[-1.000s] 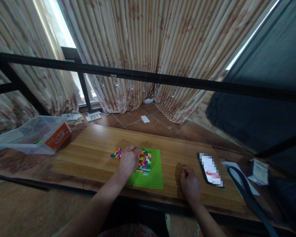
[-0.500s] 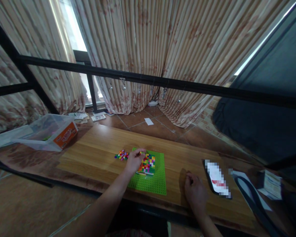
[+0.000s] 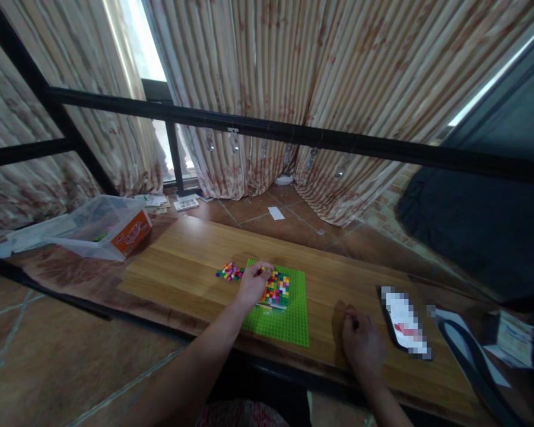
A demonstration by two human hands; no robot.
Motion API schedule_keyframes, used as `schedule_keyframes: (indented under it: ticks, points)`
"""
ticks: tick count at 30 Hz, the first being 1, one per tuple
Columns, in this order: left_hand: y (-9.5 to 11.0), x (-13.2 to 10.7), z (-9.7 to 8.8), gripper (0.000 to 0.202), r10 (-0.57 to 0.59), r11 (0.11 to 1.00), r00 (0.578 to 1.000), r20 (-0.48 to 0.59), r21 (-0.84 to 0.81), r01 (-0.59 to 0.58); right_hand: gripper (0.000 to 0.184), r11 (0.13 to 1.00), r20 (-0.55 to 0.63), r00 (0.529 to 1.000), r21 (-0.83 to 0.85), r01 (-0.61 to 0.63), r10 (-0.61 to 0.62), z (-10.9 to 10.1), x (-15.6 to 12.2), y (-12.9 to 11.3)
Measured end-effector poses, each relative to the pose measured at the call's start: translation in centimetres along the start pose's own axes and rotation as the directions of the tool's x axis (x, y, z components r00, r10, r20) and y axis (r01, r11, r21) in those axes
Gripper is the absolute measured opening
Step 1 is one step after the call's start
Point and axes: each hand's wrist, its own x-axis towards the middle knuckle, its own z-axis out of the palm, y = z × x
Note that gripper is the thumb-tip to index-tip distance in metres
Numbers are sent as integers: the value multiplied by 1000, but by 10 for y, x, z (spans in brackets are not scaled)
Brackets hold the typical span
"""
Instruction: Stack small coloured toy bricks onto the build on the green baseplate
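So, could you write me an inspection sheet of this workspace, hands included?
Surface: wooden board, with bare wood showing around the baseplate.
Things in use: green studded baseplate, partly covered by multicoloured toy bricks; loose brick pile off its left edge.
Clutter: smartphone and dark strap at right; clear plastic bin at left.
Hands: left hand at the bricks' left side, any held piece unclear; right hand loosely curled beside the smartphone.
Cables: nothing seen.
Surroundings: striped floral curtains, black rail, tiled floor.

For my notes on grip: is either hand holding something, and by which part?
The left hand is at the bricks, but whether it pinches one cannot be told. The right hand shows nothing held.
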Motion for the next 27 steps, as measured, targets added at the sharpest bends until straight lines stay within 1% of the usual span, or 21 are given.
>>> schedule_keyframes:
  ticks: [4,6,8,9,12,14,16,17,19,21,24,25,27]
  points:
    - [1,0,1,16,11,999,1000,-5,31,-11,39,1000,27,1000,-21,-6,7,2,0,2]
    - [0,-1,0,15,42,999,999,-4,28,-41,39,1000,32,999,-26,-10,10,3,0,4]
    - [-3,-2,-2,18,92,996,995,-39,3,-92,38,1000,30,1000,-28,-8,9,5,0,6]
    - [-5,-3,-5,22,117,993,991,-71,-11,-118,38,1000,31,1000,-27,-2,2,6,0,7]
    - [-13,-7,-22,33,161,987,976,-145,2,-163,39,999,41,999,-27,20,-18,7,1,10]
    - [-18,-10,-41,29,175,983,969,-173,86,-162,39,999,41,999,-29,17,-16,8,2,11]
    - [-19,-13,-63,24,166,969,955,-245,219,-113,40,999,41,999,-37,9,-8,8,2,11]
    - [-18,-13,-73,23,168,950,952,-257,299,-88,41,999,45,999,-38,13,-12,8,2,11]
    - [-15,-13,-89,23,179,877,948,-265,479,-32,43,999,55,998,-38,23,-21,7,2,10]
    - [-10,-12,-98,23,190,757,950,-247,654,19,44,999,58,998,-42,20,-18,7,2,9]
    - [-4,-10,-100,19,200,576,963,-182,816,35,45,999,57,998,-47,9,-7,6,2,9]
    - [-3,-9,-100,18,204,538,966,-158,843,24,44,999,56,998,-41,11,-8,6,2,9]
    - [-3,-8,-99,19,212,492,970,-117,871,-2,43,1000,54,998,-19,18,-17,6,3,9]
